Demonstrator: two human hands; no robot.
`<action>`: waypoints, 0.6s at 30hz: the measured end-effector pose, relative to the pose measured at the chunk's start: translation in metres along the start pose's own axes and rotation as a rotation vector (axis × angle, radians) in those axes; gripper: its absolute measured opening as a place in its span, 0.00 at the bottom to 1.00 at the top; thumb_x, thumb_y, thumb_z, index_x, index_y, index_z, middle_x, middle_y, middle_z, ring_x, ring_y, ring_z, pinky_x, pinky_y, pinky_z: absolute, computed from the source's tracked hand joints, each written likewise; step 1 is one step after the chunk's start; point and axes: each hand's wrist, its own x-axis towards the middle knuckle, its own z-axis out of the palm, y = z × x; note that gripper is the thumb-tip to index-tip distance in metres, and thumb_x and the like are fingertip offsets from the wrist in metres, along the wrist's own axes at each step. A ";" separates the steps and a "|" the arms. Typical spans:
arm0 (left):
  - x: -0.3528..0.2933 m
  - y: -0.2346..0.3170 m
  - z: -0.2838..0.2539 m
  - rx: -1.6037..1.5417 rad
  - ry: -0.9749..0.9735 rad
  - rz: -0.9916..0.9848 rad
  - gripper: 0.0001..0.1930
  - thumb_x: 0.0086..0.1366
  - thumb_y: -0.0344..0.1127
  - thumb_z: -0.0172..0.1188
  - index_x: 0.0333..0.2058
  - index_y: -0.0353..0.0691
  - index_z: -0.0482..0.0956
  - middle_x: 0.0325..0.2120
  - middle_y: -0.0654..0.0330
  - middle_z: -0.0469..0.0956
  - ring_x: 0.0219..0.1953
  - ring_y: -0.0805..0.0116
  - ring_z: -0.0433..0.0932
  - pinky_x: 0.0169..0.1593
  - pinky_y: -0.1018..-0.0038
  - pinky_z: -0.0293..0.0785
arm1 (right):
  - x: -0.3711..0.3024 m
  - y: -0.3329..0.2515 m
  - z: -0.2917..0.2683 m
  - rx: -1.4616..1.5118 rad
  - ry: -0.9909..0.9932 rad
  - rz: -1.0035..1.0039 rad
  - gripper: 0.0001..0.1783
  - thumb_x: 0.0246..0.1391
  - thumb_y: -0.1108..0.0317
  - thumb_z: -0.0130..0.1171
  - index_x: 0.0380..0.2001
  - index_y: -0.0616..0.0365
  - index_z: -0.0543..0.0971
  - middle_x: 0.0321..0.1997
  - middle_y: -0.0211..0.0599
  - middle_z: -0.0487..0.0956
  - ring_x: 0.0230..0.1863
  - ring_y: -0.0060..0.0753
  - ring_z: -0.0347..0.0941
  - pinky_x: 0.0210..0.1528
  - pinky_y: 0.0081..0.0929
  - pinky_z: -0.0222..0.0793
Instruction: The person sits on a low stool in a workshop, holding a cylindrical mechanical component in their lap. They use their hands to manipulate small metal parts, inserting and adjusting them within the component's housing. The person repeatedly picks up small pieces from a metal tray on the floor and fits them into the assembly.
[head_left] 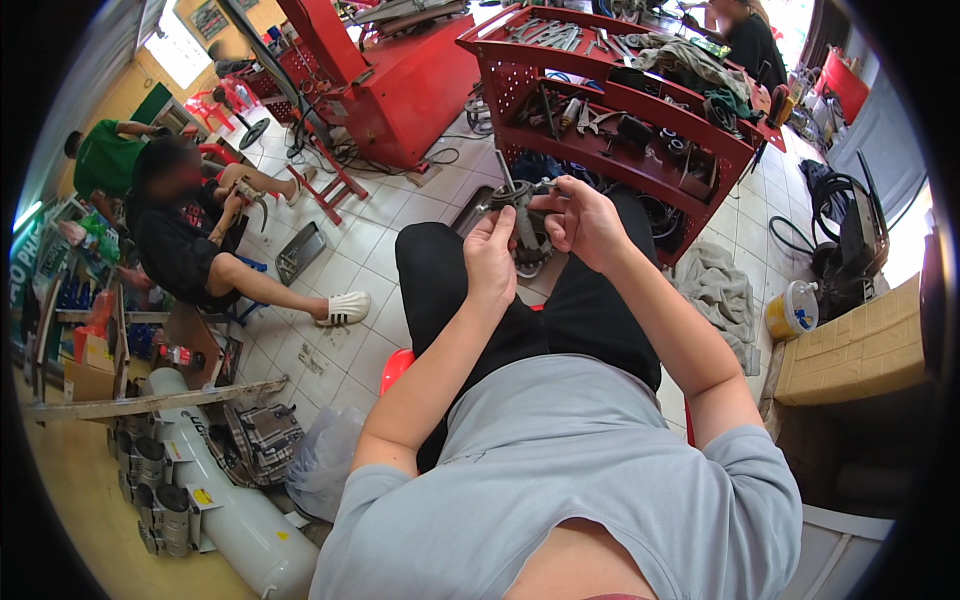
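Above my knees I hold a dark grey, greasy metal machine part [528, 232] with a thin rod [505, 170] standing up from it. My left hand [492, 258] is closed on its near left side, thumb pressed against the metal. My right hand [586, 222] has its fingers bent in a pinch at the part's upper right edge. What exactly lies between those fingertips is too small to make out. Beneath the part, a grey metal tray [470, 212] shows on the floor, partly covered by my leg and hands.
Ahead stands a red tool cart [620, 75] with wrenches and rags; left of it, a red machine [410, 100]. A seated person [175, 235] holds a part at left, beside another tray [300, 252]. Grey cloth [715, 290] and a bucket [792, 310] lie right.
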 end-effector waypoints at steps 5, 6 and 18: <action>-0.003 0.000 0.003 0.007 -0.025 -0.003 0.06 0.66 0.35 0.59 0.32 0.41 0.80 0.24 0.72 0.76 0.24 0.86 0.65 0.30 0.85 0.59 | -0.003 0.003 0.004 0.060 0.033 -0.012 0.12 0.61 0.56 0.46 0.34 0.53 0.70 0.36 0.41 0.77 0.17 0.23 0.64 0.16 0.21 0.56; -0.003 0.000 0.003 0.005 -0.030 -0.004 0.06 0.66 0.35 0.59 0.32 0.41 0.80 0.24 0.72 0.76 0.24 0.85 0.65 0.30 0.85 0.59 | -0.005 0.001 0.007 0.086 0.037 0.003 0.12 0.62 0.56 0.46 0.34 0.53 0.70 0.36 0.41 0.77 0.16 0.22 0.62 0.16 0.20 0.56; 0.000 0.005 0.002 -0.021 -0.058 -0.114 0.05 0.66 0.37 0.58 0.34 0.44 0.78 0.26 0.72 0.75 0.27 0.83 0.68 0.33 0.83 0.61 | -0.005 0.006 0.002 0.249 -0.056 -0.003 0.13 0.63 0.56 0.44 0.34 0.54 0.69 0.33 0.38 0.76 0.15 0.21 0.59 0.17 0.23 0.55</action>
